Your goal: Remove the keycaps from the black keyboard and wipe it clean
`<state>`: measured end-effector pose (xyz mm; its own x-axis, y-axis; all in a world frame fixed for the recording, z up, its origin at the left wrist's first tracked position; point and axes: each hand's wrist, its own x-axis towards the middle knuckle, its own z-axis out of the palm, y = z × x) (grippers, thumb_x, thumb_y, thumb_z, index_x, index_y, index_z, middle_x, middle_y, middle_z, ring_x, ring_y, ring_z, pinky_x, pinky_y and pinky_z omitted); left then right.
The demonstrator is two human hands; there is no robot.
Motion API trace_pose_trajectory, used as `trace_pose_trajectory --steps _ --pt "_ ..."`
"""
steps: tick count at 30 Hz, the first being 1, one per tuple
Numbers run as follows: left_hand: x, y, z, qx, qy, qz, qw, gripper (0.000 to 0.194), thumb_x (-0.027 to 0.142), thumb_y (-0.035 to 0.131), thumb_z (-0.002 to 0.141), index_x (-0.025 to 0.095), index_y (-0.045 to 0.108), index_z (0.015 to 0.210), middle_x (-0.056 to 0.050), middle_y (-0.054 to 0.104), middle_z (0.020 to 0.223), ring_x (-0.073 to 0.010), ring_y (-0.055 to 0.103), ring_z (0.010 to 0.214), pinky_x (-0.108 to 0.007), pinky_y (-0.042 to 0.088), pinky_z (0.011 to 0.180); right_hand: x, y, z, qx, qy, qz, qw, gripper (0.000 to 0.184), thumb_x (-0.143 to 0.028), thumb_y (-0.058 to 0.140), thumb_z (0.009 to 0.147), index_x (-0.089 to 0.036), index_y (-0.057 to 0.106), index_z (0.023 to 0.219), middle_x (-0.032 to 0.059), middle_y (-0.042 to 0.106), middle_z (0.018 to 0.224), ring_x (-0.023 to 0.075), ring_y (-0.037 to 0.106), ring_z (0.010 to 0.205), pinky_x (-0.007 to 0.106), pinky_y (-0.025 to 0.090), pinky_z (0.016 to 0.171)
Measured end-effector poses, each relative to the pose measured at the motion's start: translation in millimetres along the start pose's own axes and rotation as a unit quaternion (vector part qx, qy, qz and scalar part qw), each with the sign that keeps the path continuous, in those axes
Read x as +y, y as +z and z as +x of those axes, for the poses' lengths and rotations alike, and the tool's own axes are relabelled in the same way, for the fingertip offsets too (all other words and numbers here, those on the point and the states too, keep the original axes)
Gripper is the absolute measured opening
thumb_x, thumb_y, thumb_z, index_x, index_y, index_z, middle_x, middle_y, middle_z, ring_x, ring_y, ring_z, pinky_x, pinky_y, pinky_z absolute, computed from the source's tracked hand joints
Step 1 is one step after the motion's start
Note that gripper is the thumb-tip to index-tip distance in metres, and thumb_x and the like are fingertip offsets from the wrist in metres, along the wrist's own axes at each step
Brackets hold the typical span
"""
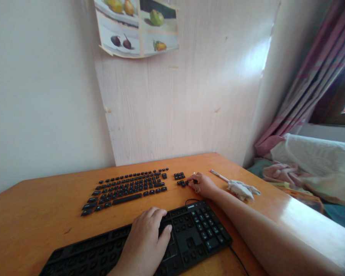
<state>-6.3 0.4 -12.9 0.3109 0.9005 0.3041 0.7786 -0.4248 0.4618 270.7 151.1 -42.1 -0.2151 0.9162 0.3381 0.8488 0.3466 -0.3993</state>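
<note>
A black keyboard (189, 239) with most of its keycaps off lies along the front of the table; its number pad still carries caps. My left hand (148, 235) rests on the middle of it, open, thumb apart from the other fingers. Beyond the keyboard, my right hand (201, 184) is closed, fingertips pinching a small black keycap (195, 181). It is beside a small group of loose keycaps (181, 183), with another small group (179, 176) just behind. Further left, many loose keycaps (129, 188) lie in keyboard order, a long space bar (127, 199) at their front.
A brush-like stick (219, 175) and a crumpled pale cloth (241, 190) lie right of my right hand. The keyboard cable (238, 259) runs off at the front right. The wooden table (31, 214) meets a wall panel (166, 126); bedding (319, 168) lies beyond its right edge.
</note>
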Motion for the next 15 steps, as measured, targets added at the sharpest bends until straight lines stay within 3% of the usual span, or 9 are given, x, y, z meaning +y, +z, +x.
trace_pose_trajectory --steps 15 --pt "-1.1 0.1 0.3 0.002 0.006 0.007 1.000 0.029 0.028 0.052 0.087 0.022 0.065 0.112 -0.009 0.066 0.114 -0.0247 0.061 0.108 -0.042 0.043 0.098 -0.4 -0.7 -0.9 0.003 -0.007 0.000 1.000 0.027 -0.033 0.060 0.085 -0.024 0.074 0.105 0.0074 0.067 0.098 0.0179 0.063 0.082 0.027 0.046 0.075"
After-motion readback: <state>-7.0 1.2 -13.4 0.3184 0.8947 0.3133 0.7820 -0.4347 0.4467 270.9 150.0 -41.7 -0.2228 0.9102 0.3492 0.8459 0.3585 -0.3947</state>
